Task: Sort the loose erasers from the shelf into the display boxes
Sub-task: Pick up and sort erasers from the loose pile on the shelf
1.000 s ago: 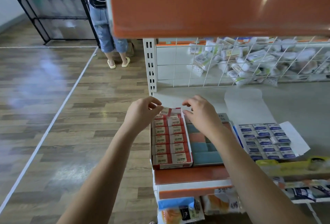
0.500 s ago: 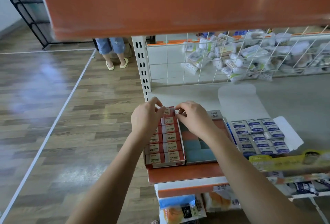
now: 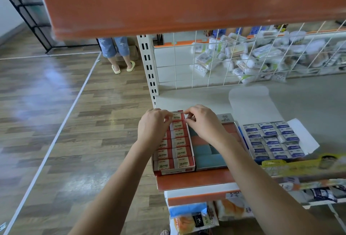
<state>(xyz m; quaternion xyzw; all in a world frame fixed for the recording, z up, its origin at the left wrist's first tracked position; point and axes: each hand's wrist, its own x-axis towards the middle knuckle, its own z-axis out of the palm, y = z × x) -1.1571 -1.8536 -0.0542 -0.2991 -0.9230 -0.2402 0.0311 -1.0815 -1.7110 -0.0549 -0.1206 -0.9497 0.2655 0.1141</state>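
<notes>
A red display box (image 3: 176, 171) of white-and-red 2B erasers sits at the left end of the grey shelf (image 3: 189, 96), filled in two columns. My left hand (image 3: 151, 128) and my right hand (image 3: 204, 124) meet over its far end. Their curled fingertips pinch the farthest 2B eraser (image 3: 177, 117) from the left and the right side. My left hand hides part of the left column. Beside it lies a box of blue and orange erasers (image 3: 209, 159), then an open box of blue-labelled erasers (image 3: 271, 141).
An orange upper shelf (image 3: 187, 0) hangs close overhead. A wire grid (image 3: 174, 60) backs the shelf, with a heap of packets (image 3: 252, 56) behind it. A person in sandals (image 3: 116, 51) stands on the wooden floor at the left. Bagged goods (image 3: 192, 218) fill the lower shelf.
Both hands have drawn closer together over the far end of the red box, and their fingertips now close on the farthest eraser. The view has tipped slightly downward.
</notes>
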